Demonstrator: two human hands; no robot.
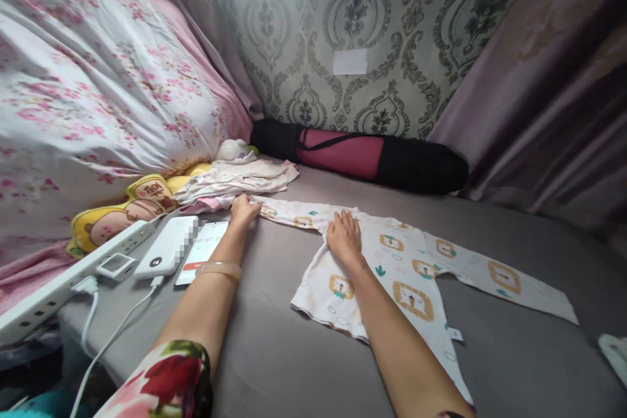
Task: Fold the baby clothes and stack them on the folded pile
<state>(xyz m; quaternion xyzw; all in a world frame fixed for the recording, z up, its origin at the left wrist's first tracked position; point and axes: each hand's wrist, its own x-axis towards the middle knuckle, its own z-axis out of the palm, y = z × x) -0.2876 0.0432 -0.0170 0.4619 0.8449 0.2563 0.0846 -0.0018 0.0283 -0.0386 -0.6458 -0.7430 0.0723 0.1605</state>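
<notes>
A white child's long-sleeved shirt (414, 300) with orange lion faces and small green leaves lies spread on the grey bed sheet, both sleeves stretched out sideways. At the end of its left-hand sleeve, my left hand (245, 211) pinches the cuff; a bangle circles that wrist. My right hand (345, 235) rests flat on the shirt where this sleeve meets the body, fingers stretched out. My right forearm covers part of the shirt's front. A small white tag sticks out from the side seam.
Left of my left arm lie a phone (203, 249), a white power bank (166, 247) with a cable and a long power strip (73, 281). Folded clothes (238, 176) sit beyond my left hand. A black and dark-pink long bag (357, 155) lies along the patterned wall.
</notes>
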